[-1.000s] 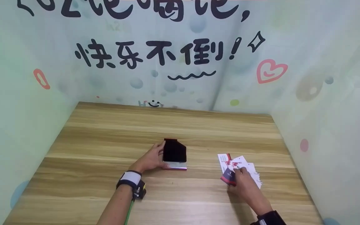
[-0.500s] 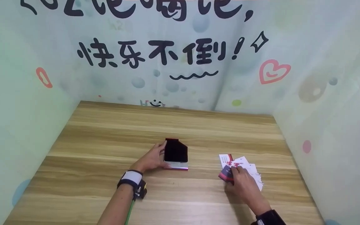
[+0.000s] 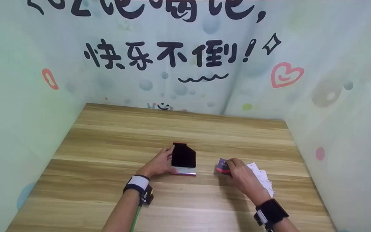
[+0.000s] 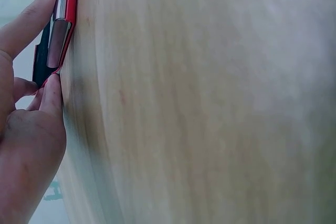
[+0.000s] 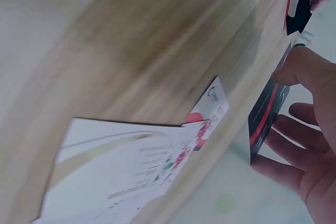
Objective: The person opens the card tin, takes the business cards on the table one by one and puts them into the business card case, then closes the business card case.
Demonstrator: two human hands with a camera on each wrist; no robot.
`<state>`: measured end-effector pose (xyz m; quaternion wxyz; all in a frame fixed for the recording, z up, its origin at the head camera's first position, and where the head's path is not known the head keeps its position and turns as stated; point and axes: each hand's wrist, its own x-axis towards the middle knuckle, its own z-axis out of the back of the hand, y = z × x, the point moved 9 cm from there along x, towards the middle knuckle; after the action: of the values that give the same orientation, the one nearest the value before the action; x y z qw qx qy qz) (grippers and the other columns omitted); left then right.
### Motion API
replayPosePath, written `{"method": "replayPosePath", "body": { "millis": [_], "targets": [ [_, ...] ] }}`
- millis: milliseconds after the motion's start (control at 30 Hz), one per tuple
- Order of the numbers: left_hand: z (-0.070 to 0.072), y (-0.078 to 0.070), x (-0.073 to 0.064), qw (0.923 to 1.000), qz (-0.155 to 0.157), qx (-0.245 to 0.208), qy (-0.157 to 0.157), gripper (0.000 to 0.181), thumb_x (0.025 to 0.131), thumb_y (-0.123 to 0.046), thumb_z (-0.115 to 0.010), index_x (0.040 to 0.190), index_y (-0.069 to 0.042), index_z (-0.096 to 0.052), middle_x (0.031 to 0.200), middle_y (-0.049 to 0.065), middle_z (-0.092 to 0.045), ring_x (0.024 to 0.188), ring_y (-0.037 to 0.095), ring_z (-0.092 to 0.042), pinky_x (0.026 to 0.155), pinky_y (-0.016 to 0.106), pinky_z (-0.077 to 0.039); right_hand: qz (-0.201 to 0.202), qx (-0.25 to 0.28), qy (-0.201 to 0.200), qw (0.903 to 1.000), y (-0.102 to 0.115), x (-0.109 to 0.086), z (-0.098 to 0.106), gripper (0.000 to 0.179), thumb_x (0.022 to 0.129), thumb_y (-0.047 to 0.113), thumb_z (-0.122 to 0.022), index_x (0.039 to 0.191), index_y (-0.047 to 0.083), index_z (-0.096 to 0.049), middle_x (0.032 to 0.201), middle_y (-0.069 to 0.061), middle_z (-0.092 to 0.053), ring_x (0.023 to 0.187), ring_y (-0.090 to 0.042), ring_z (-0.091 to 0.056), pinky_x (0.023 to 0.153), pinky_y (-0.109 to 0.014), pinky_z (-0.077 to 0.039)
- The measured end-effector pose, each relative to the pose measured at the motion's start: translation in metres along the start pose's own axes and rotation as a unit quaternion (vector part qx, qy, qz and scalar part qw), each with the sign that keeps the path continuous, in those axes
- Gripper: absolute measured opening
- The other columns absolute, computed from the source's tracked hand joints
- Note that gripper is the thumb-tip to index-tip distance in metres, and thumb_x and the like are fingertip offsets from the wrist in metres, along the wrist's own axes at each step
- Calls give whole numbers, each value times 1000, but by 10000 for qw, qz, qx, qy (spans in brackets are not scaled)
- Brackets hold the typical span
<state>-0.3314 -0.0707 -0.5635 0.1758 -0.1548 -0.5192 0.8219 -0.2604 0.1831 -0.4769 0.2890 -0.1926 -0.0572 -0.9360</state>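
Near the middle of the table, my left hand (image 3: 158, 163) grips a card case (image 3: 183, 156) by its left side. Its black-lined lid stands open. In the left wrist view the thumb lies along the silver body, and fingertips hold the red cover (image 4: 71, 3) at the lid's fold. My right hand (image 3: 246, 179) pinches a dark business card (image 3: 223, 166) with a red stripe, thumb on one face and fingers behind it, as the right wrist view shows. That card is lifted above the table. White business cards (image 3: 262, 178) lie fanned out beneath and right of the right hand.
The wood-grain table (image 3: 114, 129) is walled by a printed curtain (image 3: 185, 64) at the back and on both sides. Each wrist wears a strapped camera, and a green cable (image 3: 135, 219) runs along the left forearm.
My right hand has lifted the dark card off the fanned pile and moved it left and away from me, towards the card case. The left hand keeps its hold on the case.
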Motion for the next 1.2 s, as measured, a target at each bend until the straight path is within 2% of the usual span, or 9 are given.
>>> {"method": "replayPosePath", "body": {
  "millis": [200, 367, 533, 767, 900, 1033, 1200],
  "targets": [
    [-2, 1, 0, 9999, 1, -103, 4, 112, 76, -9, -86, 158, 3, -10, 159, 33, -13, 146, 42, -36, 122, 45, -33, 254, 13, 45, 9997, 14, 23, -5, 50, 70, 7, -88, 111, -8, -64, 104, -19, -67, 94, -32, -67, 79, -42, -62],
    [-4, 0, -1, 9997, 57, -233, 8, 112, 76, -5, -86, 159, 3, -10, 162, 31, -10, 147, 42, -34, 122, 45, -32, 509, 86, 121, 9986, 27, 40, -10, 46, 69, -2, -83, 111, -5, -65, 103, -17, -65, 93, -31, -67, 78, -40, -62],
    [-2, -1, -3, 9998, 73, -167, -66, 111, 76, -7, -86, 159, 2, -12, 161, 29, -14, 145, 44, -36, 121, 45, -34, 767, 126, 182, 9968, 37, 53, -16, 46, 70, -2, -83, 111, -6, -64, 104, -18, -65, 95, -31, -66, 80, -39, -62],
    [1, -4, -4, 9998, -95, -138, -97, 111, 76, -8, -86, 158, 4, -13, 159, 30, -17, 145, 45, -36, 122, 47, -33, 896, 336, -3, 9954, 48, 75, -19, 45, 70, -1, -85, 110, -4, -66, 102, -17, -65, 93, -31, -67, 81, -39, -61],
    [2, -4, -3, 9998, -122, -84, -142, 111, 74, -7, -87, 158, 4, -14, 158, 33, -20, 143, 44, -39, 121, 46, -34, 1016, 281, -101, 9944, 59, 89, -20, 41, 73, 4, -84, 109, -3, -65, 102, -15, -65, 91, -29, -67, 79, -37, -61],
    [1, -4, -1, 9998, -79, -56, -166, 111, 74, -8, -88, 158, 2, -16, 159, 34, -20, 142, 41, -42, 121, 44, -35, 1076, 315, -33, 9937, 68, 100, -23, 41, 71, 2, -82, 108, -3, -66, 103, -15, -65, 94, -30, -66, 83, -39, -61],
    [0, -5, -2, 9995, -127, -224, -168, 110, 74, -6, -86, 158, 3, -16, 162, 31, -17, 143, 41, -41, 121, 45, -34, 1136, 335, 66, 9929, 78, 107, -29, 42, 70, 2, -81, 108, -3, -66, 103, -14, -65, 93, -30, -66, 83, -37, -61]
  ]
}}
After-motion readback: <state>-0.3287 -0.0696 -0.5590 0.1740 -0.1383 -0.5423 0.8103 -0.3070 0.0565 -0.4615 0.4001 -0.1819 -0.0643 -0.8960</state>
